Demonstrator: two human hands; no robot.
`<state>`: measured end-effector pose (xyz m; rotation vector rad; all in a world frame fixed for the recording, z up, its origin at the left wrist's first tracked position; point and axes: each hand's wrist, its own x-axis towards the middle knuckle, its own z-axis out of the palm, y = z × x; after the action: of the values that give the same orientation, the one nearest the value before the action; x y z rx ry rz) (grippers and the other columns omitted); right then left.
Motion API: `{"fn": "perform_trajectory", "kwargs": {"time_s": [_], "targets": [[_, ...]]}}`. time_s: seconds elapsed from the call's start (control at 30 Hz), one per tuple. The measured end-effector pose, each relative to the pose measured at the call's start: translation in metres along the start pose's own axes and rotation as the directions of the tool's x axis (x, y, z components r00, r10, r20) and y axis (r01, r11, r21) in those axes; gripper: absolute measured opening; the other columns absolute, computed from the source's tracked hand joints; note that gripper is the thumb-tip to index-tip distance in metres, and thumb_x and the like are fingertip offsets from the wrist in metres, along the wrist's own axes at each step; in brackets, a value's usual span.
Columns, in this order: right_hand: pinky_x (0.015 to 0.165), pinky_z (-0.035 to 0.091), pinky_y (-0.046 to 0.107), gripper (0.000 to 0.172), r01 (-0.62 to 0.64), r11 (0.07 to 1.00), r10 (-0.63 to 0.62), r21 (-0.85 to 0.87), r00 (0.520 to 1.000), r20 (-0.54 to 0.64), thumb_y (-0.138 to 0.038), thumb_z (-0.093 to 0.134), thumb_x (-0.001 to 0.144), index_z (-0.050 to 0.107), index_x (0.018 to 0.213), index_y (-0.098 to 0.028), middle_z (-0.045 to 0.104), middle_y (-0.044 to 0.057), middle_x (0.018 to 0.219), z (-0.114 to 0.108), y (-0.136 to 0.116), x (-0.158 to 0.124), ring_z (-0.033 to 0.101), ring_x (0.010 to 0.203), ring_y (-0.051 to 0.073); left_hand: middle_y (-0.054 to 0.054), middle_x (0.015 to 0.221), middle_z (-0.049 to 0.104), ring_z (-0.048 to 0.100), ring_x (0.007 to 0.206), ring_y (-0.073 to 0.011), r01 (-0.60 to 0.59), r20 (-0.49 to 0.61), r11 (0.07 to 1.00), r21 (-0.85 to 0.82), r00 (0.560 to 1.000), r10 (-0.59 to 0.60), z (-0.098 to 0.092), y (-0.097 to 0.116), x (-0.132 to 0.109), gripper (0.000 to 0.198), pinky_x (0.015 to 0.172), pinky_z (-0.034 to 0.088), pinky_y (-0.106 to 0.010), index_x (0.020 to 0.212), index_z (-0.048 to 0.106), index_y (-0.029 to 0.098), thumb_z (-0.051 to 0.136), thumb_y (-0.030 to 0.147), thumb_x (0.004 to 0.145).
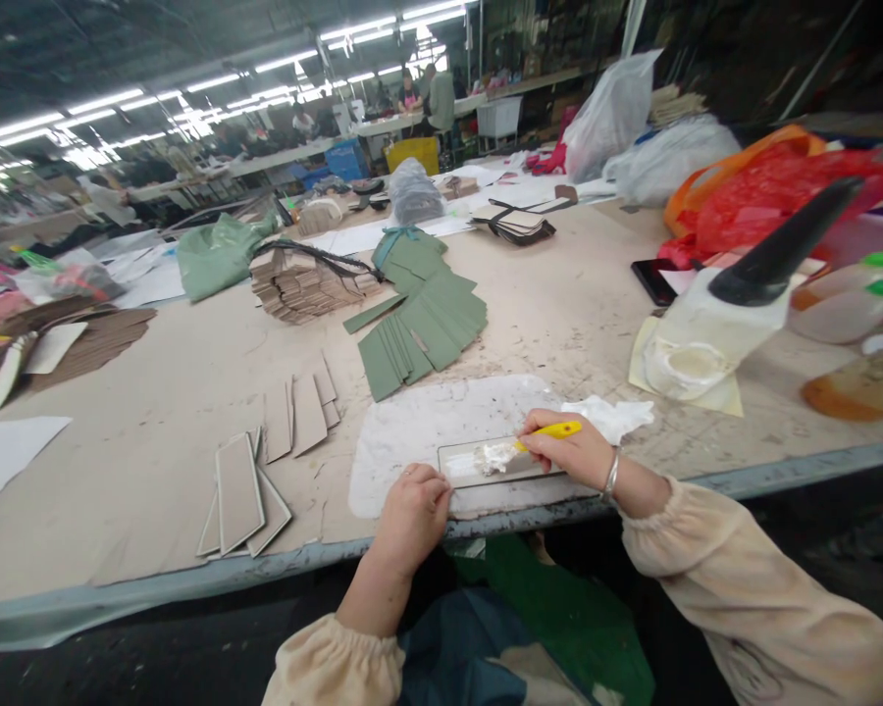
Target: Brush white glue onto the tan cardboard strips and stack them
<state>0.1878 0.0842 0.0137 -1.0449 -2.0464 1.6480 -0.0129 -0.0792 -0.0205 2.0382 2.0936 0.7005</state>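
My right hand (570, 449) is closed around the yellow handle of a brush (559, 429), a silver bangle at its wrist. The bristles, thick with white paste (496, 456), rest on a flat rectangular panel (460, 466) with a dark edge. My left hand (417, 505) has its fingers curled together at the panel's left end, pinching or pressing it down near the table edge. Beneath the panel lies a white sheet (404, 431), smeared with dark specks. A crumpled white cloth or tissue (618, 417) sits just beyond my right hand.
Left of the sheet lie pale edged panels (239, 490) and loose strips (309, 412). Green pieces (431, 328) fan out behind, beside a tied beige stack (309, 284). At right stand a white container with a black top (713, 328), a phone (654, 282) and bottles (839, 304).
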Motion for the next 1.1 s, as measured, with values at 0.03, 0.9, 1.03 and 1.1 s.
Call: {"fn": "perform_trajectory", "kwargs": {"time_s": [0.03,0.9,1.03,1.1], "targets": [[0.047,0.040,0.021,0.010,-0.004,1.000,0.004,-0.009,1.000,-0.012,-0.028,0.054,0.073,0.055,0.069,-0.019,0.054,-0.006,0.053,-0.006,0.001,-0.001,0.053,0.044,0.009,-0.005,0.080,0.063,0.056,0.083,-0.0177,0.002,0.006,1.000,0.007,1.000,-0.002,0.000,0.000,0.000,0.020,0.078,0.048,-0.031,0.070,0.065,0.017,0.052,0.012,0.084],[0.039,0.037,0.019,0.016,-0.084,0.975,0.100,0.204,0.992,-0.070,-0.034,0.055,0.073,0.051,0.073,-0.019,0.058,-0.003,0.052,0.022,-0.020,0.007,0.053,0.042,0.009,-0.005,0.075,0.061,0.055,0.079,-0.0173,0.017,0.079,0.998,0.053,0.997,-0.021,-0.005,0.004,0.002,0.022,0.076,0.047,-0.030,0.071,0.067,0.019,0.051,0.013,0.084],[0.037,0.038,0.018,0.011,-0.135,0.972,0.138,0.193,0.990,-0.005,-0.030,0.054,0.072,0.051,0.074,-0.020,0.056,-0.005,0.049,0.044,-0.016,0.023,0.054,0.040,0.009,-0.005,0.075,0.062,0.055,0.078,-0.0175,0.018,0.078,0.998,0.059,0.997,-0.022,-0.005,0.004,0.002,0.021,0.075,0.047,-0.030,0.072,0.068,0.019,0.052,0.013,0.084],[0.036,0.036,0.017,0.009,-0.169,0.971,0.172,0.172,0.985,-0.002,-0.029,0.053,0.071,0.052,0.073,-0.020,0.056,-0.006,0.048,0.046,-0.014,0.027,0.053,0.039,0.009,-0.005,0.075,0.062,0.055,0.079,-0.0180,0.030,0.076,0.997,0.073,0.996,-0.035,-0.004,0.005,0.001,0.021,0.075,0.047,-0.030,0.072,0.068,0.019,0.052,0.014,0.084]]}}
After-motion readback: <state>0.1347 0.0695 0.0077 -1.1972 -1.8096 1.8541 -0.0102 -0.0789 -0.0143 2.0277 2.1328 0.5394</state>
